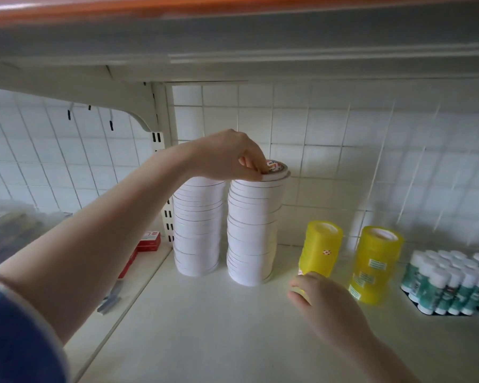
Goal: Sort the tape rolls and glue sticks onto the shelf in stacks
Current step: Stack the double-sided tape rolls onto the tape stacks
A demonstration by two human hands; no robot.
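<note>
Two tall stacks of white tape rolls stand on the shelf: a left stack and a slightly taller right stack. My left hand pinches the top white roll of the right stack, thumb at its rim and fingers in its core. Two yellow tape stacks stand further right, one near my right hand and one beyond. My right hand hovers low in front of the nearer yellow stack, fingers loosely curled, holding nothing. Glue sticks stand packed upright at the far right.
An upper shelf with its bracket hangs close above the stacks. A tiled wall backs the shelf. In the bay to the left lie red boxes, a clear plastic case and a metal tool.
</note>
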